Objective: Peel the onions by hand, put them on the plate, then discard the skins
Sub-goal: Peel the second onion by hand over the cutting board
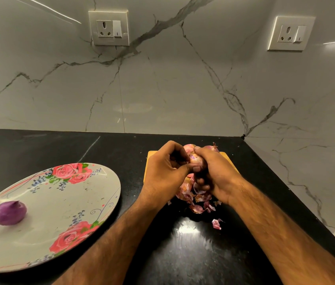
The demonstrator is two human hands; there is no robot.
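Nearest us, a peeled onion (pixel 9 212) sits on the floral plate (pixel 59 233). Loose skins (pixel 195 197) lie on the black table (pixel 183 254). Farther on, our right hand (pixel 216 173) grips a second onion (pixel 196 160) over the board (pixel 151 154); our left hand (pixel 166 171) pinches it.

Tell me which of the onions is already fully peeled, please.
The smooth, dark purple onion lying on the floral plate. The pink onion held between the left hand and right hand, and the onions behind on the wooden board, still wear papery skin.

Both bare forearms (pixel 119 235) reach forward, left hand (pixel 165 171) and right hand (pixel 217 172) meeting, fingers curled around one onion (pixel 195 159).
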